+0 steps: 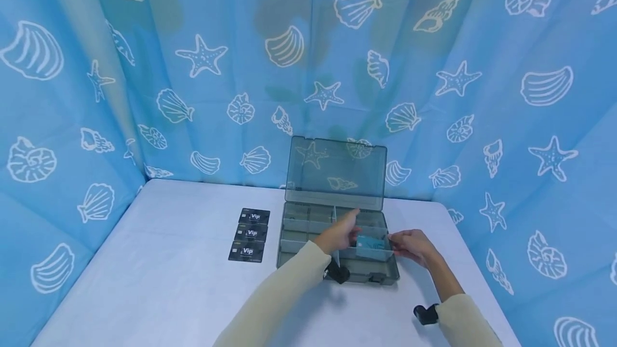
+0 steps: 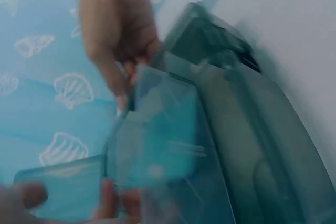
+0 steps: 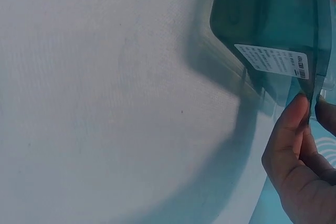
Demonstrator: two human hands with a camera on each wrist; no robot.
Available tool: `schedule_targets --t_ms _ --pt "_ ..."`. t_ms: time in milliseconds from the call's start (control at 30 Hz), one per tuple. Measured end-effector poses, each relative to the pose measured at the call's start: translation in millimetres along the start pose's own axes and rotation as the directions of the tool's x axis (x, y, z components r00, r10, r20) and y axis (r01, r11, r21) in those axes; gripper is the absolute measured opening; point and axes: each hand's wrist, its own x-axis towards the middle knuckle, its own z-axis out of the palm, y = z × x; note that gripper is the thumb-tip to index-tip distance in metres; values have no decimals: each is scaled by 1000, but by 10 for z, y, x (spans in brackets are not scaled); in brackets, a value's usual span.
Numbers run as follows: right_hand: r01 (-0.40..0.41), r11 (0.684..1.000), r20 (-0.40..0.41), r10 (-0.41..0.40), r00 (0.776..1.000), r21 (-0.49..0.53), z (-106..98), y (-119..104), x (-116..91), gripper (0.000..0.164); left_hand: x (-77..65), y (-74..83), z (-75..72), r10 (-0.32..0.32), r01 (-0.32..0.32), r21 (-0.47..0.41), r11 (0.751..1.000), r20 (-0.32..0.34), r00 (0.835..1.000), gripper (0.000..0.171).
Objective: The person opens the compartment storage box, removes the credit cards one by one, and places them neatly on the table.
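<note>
A translucent grey organizer box (image 1: 365,266) lies on the table with its lid (image 1: 337,175) raised at the back. Inside, a teal card (image 1: 370,243) stands behind a clear divider (image 2: 207,145), on the right side. My left hand (image 1: 339,233) reaches over the middle of the box, fingers spread beside the card's left edge; those fingers are blurred in the left wrist view. With thumb and fingers, my right hand (image 3: 302,166) pinches the rim of the box's right side wall, near a white label (image 3: 273,61).
Three black cards marked "Vip" (image 1: 249,233) lie in a column on the white table (image 1: 159,261), left of the box. A blue curtain (image 1: 231,68) with shell prints hangs close behind the table and along both sides.
</note>
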Motion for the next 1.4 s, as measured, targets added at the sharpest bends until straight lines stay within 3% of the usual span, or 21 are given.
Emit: schedule_targets --t_ms 67,133,233,333,400,467,500,567,667,733,767,933,1000,1167,1400 --pt "-7 1000 1 7 1000 0 0 14 -10 40 -37 -49 25 74 -73 167 983 -2 997 48" --pt "-9 1000 1 9 1000 4 -1 23 -16 40 -71 -98 44 153 -141 331 933 -10 988 37" --pt "0 1000 -3 1 1000 6 -4 26 -14 40 -93 -137 54 271 -234 477 847 -10 963 21" --pt "6 1000 -10 -6 1000 13 -1 26 -4 40 -78 -162 27 390 -347 556 755 45 920 10" --pt "3 1000 -9 -3 1000 16 5 33 3 40 -53 -178 -10 470 -422 591 687 82 879 3" --pt "-1 1000 -2 1 1000 20 22 21 13 40 -32 -177 -76 530 -472 606 641 96 843 3" --pt "0 1000 1 0 1000 18 30 14 16 40 -25 -170 -111 553 -490 601 631 95 828 4" --pt "1 1000 6 -1 1000 15 42 5 21 41 -25 -140 -181 570 -513 557 653 84 817 2" --pt "-3 1000 6 3 1000 4 47 -9 20 42 -76 -48 -284 557 -506 492 708 51 829 3" --pt "-8 1000 2 8 1000 -3 39 -9 19 42 -128 24 -361 553 -504 466 728 37 833 3" --pt "-8 1000 1 8 1000 -6 33 -6 17 43 -162 60 -406 559 -508 459 728 30 829 4" --pt "2 1000 11 -2 1000 -12 12 10 16 44 -383 178 -772 624 -555 482 678 21 781 6" --pt "7 1000 19 -7 1000 -19 24 2 27 44 -507 209 -971 630 -553 496 669 16 777 7" --pt "28 1000 35 -28 999 -13 43 -32 31 46 -838 246 -1417 604 -512 497 701 -32 796 9" --pt "19 1000 34 -18 999 -16 19 -12 21 46 -1173 224 -1874 548 -409 514 754 -149 823 8"
